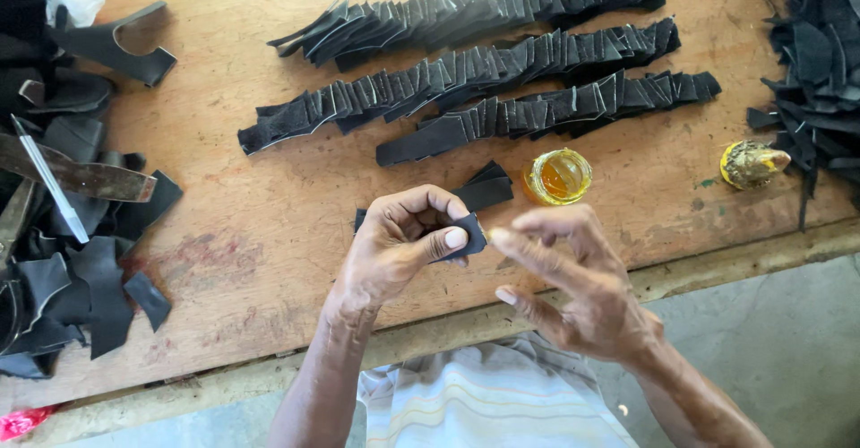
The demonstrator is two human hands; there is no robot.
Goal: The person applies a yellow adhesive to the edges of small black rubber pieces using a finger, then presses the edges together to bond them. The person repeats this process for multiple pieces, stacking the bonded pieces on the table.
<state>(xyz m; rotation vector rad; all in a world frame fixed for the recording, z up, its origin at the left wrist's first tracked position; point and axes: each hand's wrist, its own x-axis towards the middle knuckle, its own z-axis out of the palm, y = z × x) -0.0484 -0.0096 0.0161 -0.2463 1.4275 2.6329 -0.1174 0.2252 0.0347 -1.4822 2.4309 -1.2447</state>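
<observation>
Two hands at work above the near edge of the wooden worktop (269, 260). We use the small glue jar (557, 176), open, with amber contents, as our landmark.

Left hand (394, 246): fingers curled in tight, thumb and forefinger pinching a small black leather piece (473, 235). The piece sits just in front of the jar and to its left, raised off the worktop. We see only its end past the thumb; its long axis seems to run left to right, with the free end pointing toward the right hand. The rest is hidden inside the fist.

Right hand (573, 287): fingers loosely spread, holding nothing. The forefinger tip (498, 234) meets the free end of the piece; we cannot tell whether it presses or just touches. Its tip looks yellowish.

Just left of the jar, a few more black pieces (484, 188) lie flat on the worktop, partly behind the left hand. Beyond the jar, three long overlapped rows of black pieces (484, 67) run slantwise. Right of the jar, well apart, lies a yellow-crusted lid (751, 163), and past it a heap of black scraps (820, 63). Far left of the jar, another pile of black offcuts (81, 260) with a white pen (49, 179) on top.
</observation>
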